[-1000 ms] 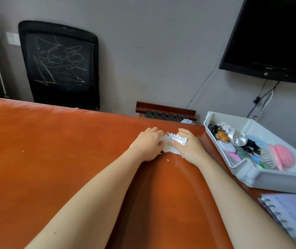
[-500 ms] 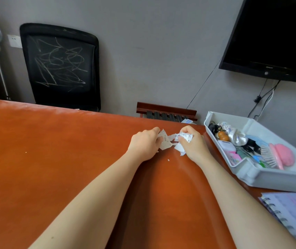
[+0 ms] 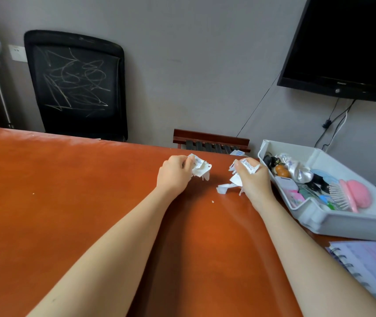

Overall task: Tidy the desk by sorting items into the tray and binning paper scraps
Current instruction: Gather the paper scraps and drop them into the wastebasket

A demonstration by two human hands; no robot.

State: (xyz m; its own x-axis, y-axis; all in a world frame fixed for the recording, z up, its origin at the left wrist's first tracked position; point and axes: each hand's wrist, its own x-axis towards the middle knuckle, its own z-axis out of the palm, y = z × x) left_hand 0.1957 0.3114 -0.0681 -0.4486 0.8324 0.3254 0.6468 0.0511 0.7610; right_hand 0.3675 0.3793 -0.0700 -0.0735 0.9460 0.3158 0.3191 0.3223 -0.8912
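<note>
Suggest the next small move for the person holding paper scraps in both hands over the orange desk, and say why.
Probably the right hand should gather in the loose strip that seems to trail from its scraps down onto the desk, before it lifts away. Otherwise that piece may drop or get left behind. The left hand grips its wad whole.

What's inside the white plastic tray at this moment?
The white plastic tray holds a pink hairbrush, an orange gourd charm, shiny white fabric and small black items; anything beneath them is covered.
</note>
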